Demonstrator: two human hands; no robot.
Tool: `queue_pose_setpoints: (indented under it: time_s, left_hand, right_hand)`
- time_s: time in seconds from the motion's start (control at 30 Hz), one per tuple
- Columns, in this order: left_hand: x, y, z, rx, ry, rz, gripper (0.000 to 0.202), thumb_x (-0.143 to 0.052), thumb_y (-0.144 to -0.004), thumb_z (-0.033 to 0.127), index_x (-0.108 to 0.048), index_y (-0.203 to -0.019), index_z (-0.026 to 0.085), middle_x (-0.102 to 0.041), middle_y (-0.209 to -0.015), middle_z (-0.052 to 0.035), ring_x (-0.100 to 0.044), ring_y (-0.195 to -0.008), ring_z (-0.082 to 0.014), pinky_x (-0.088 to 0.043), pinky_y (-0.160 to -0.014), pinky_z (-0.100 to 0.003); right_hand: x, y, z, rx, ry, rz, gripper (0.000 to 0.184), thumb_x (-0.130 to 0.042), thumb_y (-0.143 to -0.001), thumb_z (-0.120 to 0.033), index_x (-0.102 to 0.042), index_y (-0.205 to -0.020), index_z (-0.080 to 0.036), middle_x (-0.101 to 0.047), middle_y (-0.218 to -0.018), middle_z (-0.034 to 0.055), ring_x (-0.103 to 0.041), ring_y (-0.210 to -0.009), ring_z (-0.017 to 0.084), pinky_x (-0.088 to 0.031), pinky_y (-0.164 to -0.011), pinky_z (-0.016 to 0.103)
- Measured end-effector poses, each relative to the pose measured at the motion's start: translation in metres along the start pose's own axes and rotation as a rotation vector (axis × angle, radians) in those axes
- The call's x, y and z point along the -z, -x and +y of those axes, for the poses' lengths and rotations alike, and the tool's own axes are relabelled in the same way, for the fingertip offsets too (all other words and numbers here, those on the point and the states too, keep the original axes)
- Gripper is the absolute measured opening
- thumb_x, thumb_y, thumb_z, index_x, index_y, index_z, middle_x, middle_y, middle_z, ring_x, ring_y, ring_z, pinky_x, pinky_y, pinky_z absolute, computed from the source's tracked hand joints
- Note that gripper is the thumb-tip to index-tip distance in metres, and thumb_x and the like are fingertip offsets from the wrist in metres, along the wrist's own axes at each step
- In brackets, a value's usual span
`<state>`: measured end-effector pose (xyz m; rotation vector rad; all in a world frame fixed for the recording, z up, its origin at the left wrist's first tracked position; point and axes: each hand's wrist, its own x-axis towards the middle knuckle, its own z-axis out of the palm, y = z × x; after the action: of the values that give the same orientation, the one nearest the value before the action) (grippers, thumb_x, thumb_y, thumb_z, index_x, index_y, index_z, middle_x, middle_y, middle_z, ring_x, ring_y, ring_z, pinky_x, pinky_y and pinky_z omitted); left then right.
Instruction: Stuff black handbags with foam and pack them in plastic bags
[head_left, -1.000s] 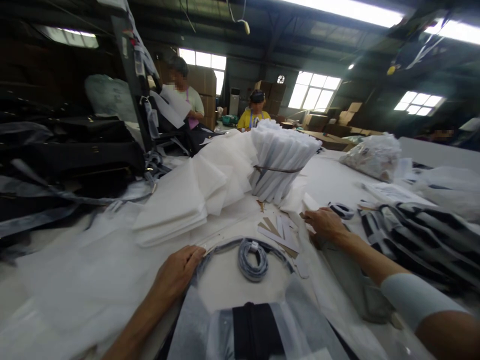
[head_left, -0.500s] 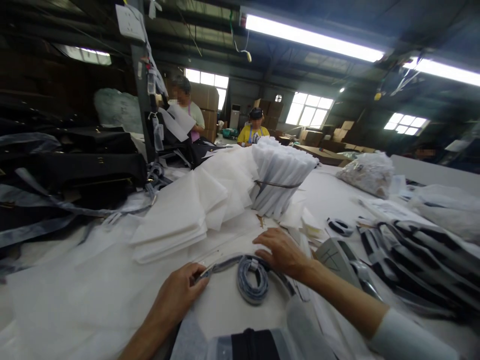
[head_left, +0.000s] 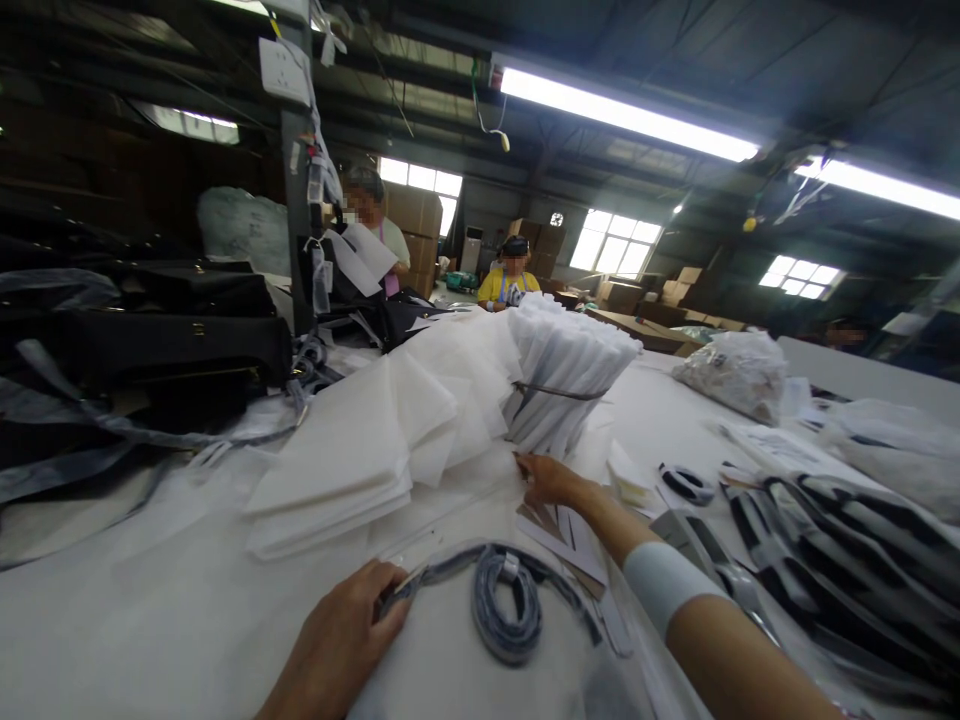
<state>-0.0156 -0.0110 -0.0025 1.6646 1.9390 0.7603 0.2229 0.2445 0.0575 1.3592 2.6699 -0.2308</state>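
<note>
Two hands are working: left hand (head_left: 343, 636) is clamping its fingers on the near-left edge of the clear bag (head_left: 442, 655), coiled grey strap (head_left: 508, 602) lying inside. Right hand (head_left: 546, 480) is lying flat, fingers together, beside the far tied sheet bundle (head_left: 566, 365). A firm pinch seems wise; film slips.

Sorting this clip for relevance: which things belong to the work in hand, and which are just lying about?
In hand:
left hand, grip closed on the clear bag edge
coiled grey strap
right hand, open, beside the card strips

Lying about:
tied white bundle
folded white stack
black bags
striped straps
</note>
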Motion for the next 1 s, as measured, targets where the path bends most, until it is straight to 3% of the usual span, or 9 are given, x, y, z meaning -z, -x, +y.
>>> queue_pose_setpoints:
  time_s: [0.1, 0.17, 0.27, 0.53, 0.73, 0.83, 1.0]
  left_hand:
    - [0.0, 0.0, -0.001, 0.004, 0.003, -0.009, 0.024, -0.051, -0.083, 0.03, -0.069, -0.098, 0.026, -0.071, -0.098, -0.0011, -0.064, -0.09, -0.0192, -0.044, -0.082, -0.026]
    - [0.001, -0.001, -0.001, 0.011, 0.006, -0.016, 0.024, -0.051, -0.083, 0.031, -0.069, -0.098, 0.026, -0.071, -0.097, -0.0014, -0.065, -0.089, -0.0194, -0.045, -0.082, -0.026]
    - [0.001, -0.001, -0.002, 0.012, 0.011, -0.018, 0.023, -0.052, -0.082, 0.032, -0.069, -0.097, 0.027, -0.071, -0.096, -0.0006, -0.065, -0.088, -0.0189, -0.045, -0.08, -0.025]
    - [0.0, -0.002, -0.001, -0.012, -0.016, -0.005, 0.021, -0.051, -0.082, 0.026, -0.068, -0.095, 0.025, -0.07, -0.093, -0.0003, -0.064, -0.088, -0.0177, -0.043, -0.08, -0.025]
    - [0.001, 0.0, 0.002, -0.024, -0.012, 0.016, 0.019, -0.051, -0.082, 0.023, -0.068, -0.091, 0.025, -0.069, -0.091, 0.0008, -0.063, -0.087, -0.0164, -0.041, -0.078, -0.023]
    - [0.001, 0.0, 0.003, -0.026, -0.011, 0.026, 0.018, -0.052, -0.082, 0.023, -0.068, -0.091, 0.025, -0.069, -0.09, 0.001, -0.063, -0.087, -0.0162, -0.041, -0.078, -0.023]
    - [0.0, -0.001, -0.002, -0.019, -0.004, -0.014, 0.019, -0.051, -0.084, 0.026, -0.067, -0.094, 0.025, -0.069, -0.093, 0.0008, -0.063, -0.086, -0.0165, -0.041, -0.079, -0.023]
  right_hand:
    - [-0.003, -0.02, -0.005, 0.007, 0.047, -0.069, 0.072, -0.082, -0.059, -0.02, -0.059, -0.127, -0.022, -0.067, -0.12, 0.0097, -0.063, -0.108, 0.027, -0.05, -0.088, 0.032]
    - [-0.002, -0.032, -0.009, -0.014, 0.091, -0.114, 0.059, -0.082, -0.066, -0.026, -0.061, -0.121, -0.021, -0.067, -0.115, 0.0095, -0.064, -0.104, 0.027, -0.052, -0.086, 0.037]
    - [-0.002, -0.042, -0.015, -0.029, 0.156, -0.127, 0.033, -0.068, -0.088, -0.033, -0.062, -0.116, -0.016, -0.064, -0.116, 0.009, -0.064, -0.101, 0.023, -0.053, -0.087, 0.043]
    - [-0.012, -0.02, -0.001, -0.014, 0.203, 0.035, 0.031, -0.058, -0.095, -0.034, -0.059, -0.121, -0.017, -0.06, -0.123, 0.0092, -0.061, -0.107, 0.023, -0.052, -0.091, 0.046]
    - [-0.015, 0.001, 0.013, -0.13, 0.166, 0.101, 0.024, -0.059, -0.095, -0.034, -0.063, -0.112, -0.016, -0.064, -0.115, 0.0074, -0.063, -0.104, 0.022, -0.052, -0.091, 0.044]
    - [-0.02, -0.007, 0.011, -0.223, 0.097, 0.147, 0.026, -0.057, -0.096, -0.036, -0.063, -0.111, -0.016, -0.065, -0.112, 0.0073, -0.063, -0.102, 0.021, -0.052, -0.091, 0.044]
    - [-0.024, -0.042, 0.008, -0.374, -0.1, 0.172, 0.028, -0.058, -0.095, -0.038, -0.063, -0.111, -0.015, -0.065, -0.111, 0.0077, -0.064, -0.097, 0.02, -0.054, -0.085, 0.04]
